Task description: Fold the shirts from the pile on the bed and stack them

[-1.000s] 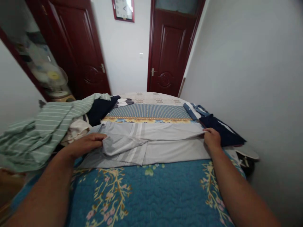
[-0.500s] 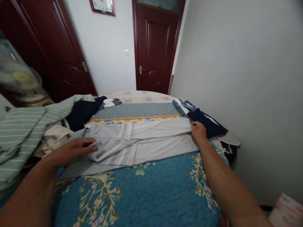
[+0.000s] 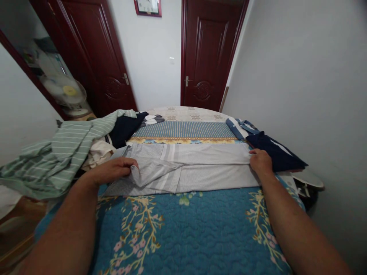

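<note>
A light grey striped shirt (image 3: 206, 177) lies stretched lengthwise across the bed, folded over on itself, with paler bands near its middle. My left hand (image 3: 119, 168) pinches a loose, bunched part of it at the left, slightly raised from the layer below. At the other end, my right hand (image 3: 260, 161) has its fingers closed on the shirt's right edge, close to the dark navy folded clothes. Part of the shirt's left end is hidden behind my left hand and forearm.
Green striped clothing (image 3: 71, 141), a cream cloth (image 3: 99, 152) and a navy garment (image 3: 126, 130) pile up at the left. Folded navy clothes (image 3: 278, 152) and a blue-and-white garment (image 3: 237, 128) lie right. Beneath is a blue floral quilt (image 3: 206, 229). A fan (image 3: 69, 91) stands far left.
The camera view has turned left, so everything sits further right. My left hand still grips the shirt, its held part now bunched a little higher; my right hand stays at the right edge.
</note>
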Demonstrator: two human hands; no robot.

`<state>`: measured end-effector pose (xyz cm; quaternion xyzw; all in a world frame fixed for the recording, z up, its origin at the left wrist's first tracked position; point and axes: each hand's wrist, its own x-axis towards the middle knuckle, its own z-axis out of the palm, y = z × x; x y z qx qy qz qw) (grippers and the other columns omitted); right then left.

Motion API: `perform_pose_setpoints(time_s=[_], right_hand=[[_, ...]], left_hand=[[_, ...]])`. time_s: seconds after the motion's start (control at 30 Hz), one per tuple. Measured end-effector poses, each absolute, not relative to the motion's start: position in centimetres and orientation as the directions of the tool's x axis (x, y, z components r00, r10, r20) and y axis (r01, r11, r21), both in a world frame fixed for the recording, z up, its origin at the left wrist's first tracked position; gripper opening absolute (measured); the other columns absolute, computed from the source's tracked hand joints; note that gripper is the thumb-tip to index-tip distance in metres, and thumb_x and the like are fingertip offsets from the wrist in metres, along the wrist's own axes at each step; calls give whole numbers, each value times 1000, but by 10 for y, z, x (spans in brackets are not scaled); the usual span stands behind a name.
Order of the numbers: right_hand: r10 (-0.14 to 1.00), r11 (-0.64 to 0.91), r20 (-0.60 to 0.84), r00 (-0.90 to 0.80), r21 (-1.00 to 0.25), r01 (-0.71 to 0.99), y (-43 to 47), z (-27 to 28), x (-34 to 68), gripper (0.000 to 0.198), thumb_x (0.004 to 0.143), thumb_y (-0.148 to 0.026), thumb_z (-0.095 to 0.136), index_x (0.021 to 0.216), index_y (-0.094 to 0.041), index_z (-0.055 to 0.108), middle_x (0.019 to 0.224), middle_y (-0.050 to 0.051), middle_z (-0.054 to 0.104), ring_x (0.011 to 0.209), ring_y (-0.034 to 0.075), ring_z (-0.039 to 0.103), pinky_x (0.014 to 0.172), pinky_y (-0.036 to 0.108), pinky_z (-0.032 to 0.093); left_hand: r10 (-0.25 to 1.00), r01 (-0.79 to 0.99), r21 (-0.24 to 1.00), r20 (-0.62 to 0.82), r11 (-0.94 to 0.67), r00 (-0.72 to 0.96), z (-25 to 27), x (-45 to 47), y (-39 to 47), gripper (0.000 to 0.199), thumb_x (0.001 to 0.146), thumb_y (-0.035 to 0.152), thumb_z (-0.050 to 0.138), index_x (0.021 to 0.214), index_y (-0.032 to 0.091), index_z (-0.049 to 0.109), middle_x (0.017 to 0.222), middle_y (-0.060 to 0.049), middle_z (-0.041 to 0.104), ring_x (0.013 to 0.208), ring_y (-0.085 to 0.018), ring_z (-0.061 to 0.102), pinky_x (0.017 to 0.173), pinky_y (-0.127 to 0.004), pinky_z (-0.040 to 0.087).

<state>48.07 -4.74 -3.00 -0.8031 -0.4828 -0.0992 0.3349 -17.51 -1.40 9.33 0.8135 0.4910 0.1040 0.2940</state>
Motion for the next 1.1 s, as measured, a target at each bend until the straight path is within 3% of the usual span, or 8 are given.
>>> perform_pose_setpoints(time_s=[0.1, 0.27, 0.43, 0.57, 0.77, 0.87, 0.93, 1.1], right_hand=[[719, -291, 487, 496, -437, 851, -47, -30, 480, 38, 70, -15, 53, 96, -14, 80, 99, 12, 68, 95, 26, 62, 96, 37, 48], [746, -297, 472, 471, -398, 868, -46, -32, 480, 40, 69, -11, 54, 99, -13, 80, 101, 12, 69, 93, 25, 63, 94, 35, 48], [768, -310, 460, 446, -342, 887, -49, -26, 473, 43, 73, -8, 52, 106, -11, 80, 108, 14, 68, 95, 24, 64, 94, 32, 48], [774, -368, 427, 468, -297, 881, -50, -19, 468, 42, 78, -7, 53, 110, -12, 79, 112, 15, 69, 99, 25, 65, 93, 32, 48], [787, -462, 356, 504, -203, 864, -56, -7, 458, 38, 91, -9, 51, 117, -13, 79, 118, 22, 67, 108, 31, 64, 93, 39, 48], [776, -449, 408, 481, -176, 876, -56, 2, 446, 40, 96, -11, 45, 119, -13, 78, 123, 24, 67, 119, 37, 59, 98, 47, 48], [810, -335, 446, 380, -179, 925, -54, 6, 429, 42, 97, -11, 43, 122, -13, 77, 132, 24, 66, 128, 38, 55, 106, 51, 47], [909, 83, 417, 18, -223, 971, -44, 8, 356, 48, 100, -17, 42, 140, -15, 69, 156, 17, 58, 150, 30, 44, 127, 47, 34]], left_hand=[[766, 652, 689, -219, -317, 604, 96, -161, -17, 39, 88, 51, 59, 107, 21, 75, 103, -6, 78, 93, -24, 68, 82, -30, 53], [925, 766, 599, -106, -233, 364, 69, -122, -13, 60, 80, 62, 70, 122, 18, 72, 117, -12, 78, 97, -28, 72, 86, -35, 55], [867, 776, 484, -67, -405, 494, 55, -87, -15, 36, 83, 51, 68, 102, 21, 76, 93, -8, 76, 91, -27, 68, 81, -33, 49], [749, 633, 637, -128, -440, 650, 66, -91, -19, 37, 89, 57, 66, 98, 22, 71, 76, 1, 63, 74, -18, 57, 69, -27, 42], [634, 524, 810, -266, -261, 726, 76, -109, -12, 42, 91, 62, 66, 98, 22, 75, 83, -3, 69, 73, -17, 61, 66, -27, 50], [747, 578, 735, -149, -354, 648, 73, -100, 4, 44, 93, 63, 61, 103, 23, 77, 96, -6, 76, 91, -23, 70, 82, -33, 57], [821, 661, 615, -37, -430, 569, 65, -89, 19, 49, 94, 63, 57, 113, 23, 77, 115, -9, 79, 107, -28, 72, 98, -39, 56], [879, 833, 281, 119, -476, 462, 19, -70, 50, 72, 99, 57, 42, 151, 12, 59, 159, -20, 57, 145, -37, 54, 122, -50, 40]])
